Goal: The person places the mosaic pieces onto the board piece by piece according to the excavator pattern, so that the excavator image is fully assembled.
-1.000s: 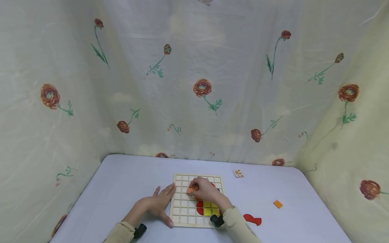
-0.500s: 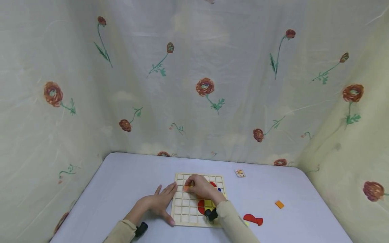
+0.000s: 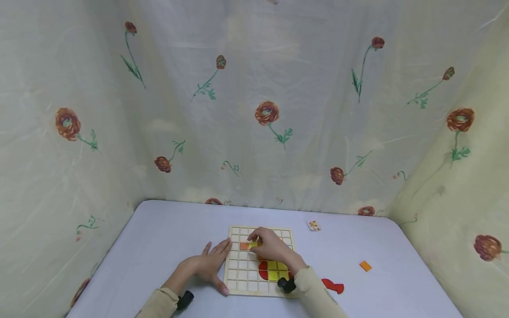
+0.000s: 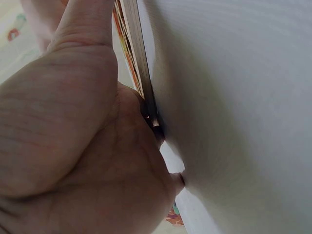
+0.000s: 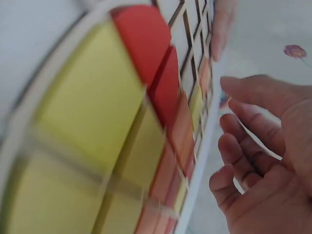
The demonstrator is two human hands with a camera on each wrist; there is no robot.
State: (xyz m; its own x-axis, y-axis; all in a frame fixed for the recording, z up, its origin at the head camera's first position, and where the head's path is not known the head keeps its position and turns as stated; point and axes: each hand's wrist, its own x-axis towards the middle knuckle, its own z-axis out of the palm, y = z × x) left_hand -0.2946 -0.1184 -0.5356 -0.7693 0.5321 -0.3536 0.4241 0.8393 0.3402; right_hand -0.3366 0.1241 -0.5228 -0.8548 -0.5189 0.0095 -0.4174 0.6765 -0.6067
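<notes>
A pale wooden grid board [image 3: 241,287] lies on the white table, several of its cells filled with coloured tiles. My left hand [image 3: 208,267] rests spread at the board's left edge, fingertips along the upper side and thumb by the near corner. Over the board's upper middle hovers my right hand [image 3: 272,247], fingers loosely bent with nothing between them. An orange square tile [image 3: 244,246] sits in a cell just left of its fingertips, beside a yellow tile [image 3: 252,244]. Nearer the front are a red rounded piece [image 3: 263,270] and yellow tiles [image 3: 272,275]. The right hand and forearm hide part of the board.
Right of the board, red pieces [image 3: 339,288] lie on the table [image 3: 179,225], partly behind the right sleeve. An orange tile [image 3: 365,266] lies farther right, and a small printed card [image 3: 313,225] toward the back. A flower-patterned curtain [image 3: 238,132] surrounds the table.
My right hand moved left with the orange tile, set it in a cell and let go, then drew back slightly right. The left hand has stayed at the board's edge.
</notes>
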